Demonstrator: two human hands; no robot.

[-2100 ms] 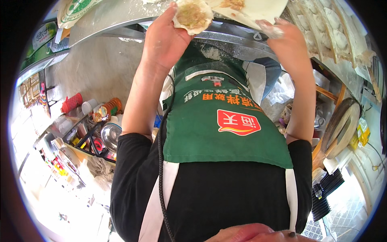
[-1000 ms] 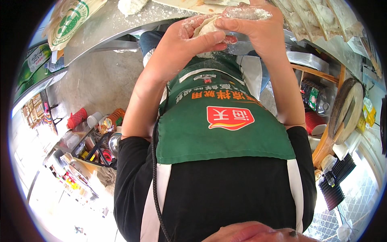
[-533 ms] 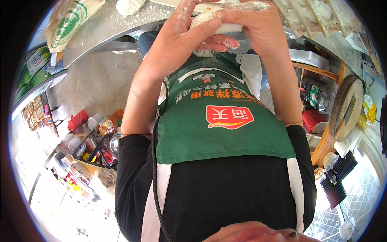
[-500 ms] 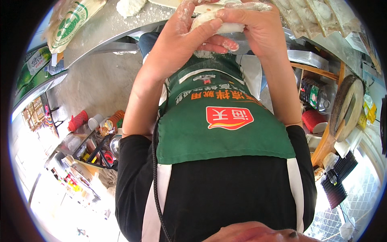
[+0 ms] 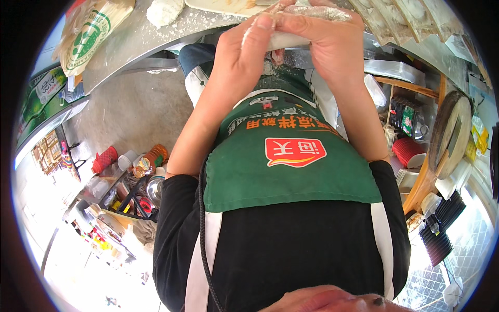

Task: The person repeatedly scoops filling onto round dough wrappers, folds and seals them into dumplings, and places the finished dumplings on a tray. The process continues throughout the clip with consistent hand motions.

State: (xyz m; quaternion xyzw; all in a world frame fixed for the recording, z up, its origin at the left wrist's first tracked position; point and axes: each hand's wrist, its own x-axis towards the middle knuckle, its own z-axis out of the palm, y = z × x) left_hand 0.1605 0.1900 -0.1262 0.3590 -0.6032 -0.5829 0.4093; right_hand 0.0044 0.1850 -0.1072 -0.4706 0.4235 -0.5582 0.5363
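Dumpling (image 5: 288,40) mostly hidden, pinched in the snug grip of left hand (image 5: 243,54) and right hand (image 5: 335,41) near the desk (image 5: 130,44) edge, far fingers unclear; green apron (image 5: 291,184) bears orange lettering (image 5: 288,122), red badge (image 5: 295,152).

Counter (image 5: 117,54): is carrying a bag (image 5: 91,32), a white lump (image 5: 164,11), flour (image 5: 191,21), a board (image 5: 221,6) and a tray (image 5: 405,20).
Tray: is holding dumplings (image 5: 415,9).

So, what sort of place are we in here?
Probably a food-prep kitchen, perhaps a dumpling shop: flour scattered over the metal worktop, a piece of dough being held, and rows of what look like dumplings at right.
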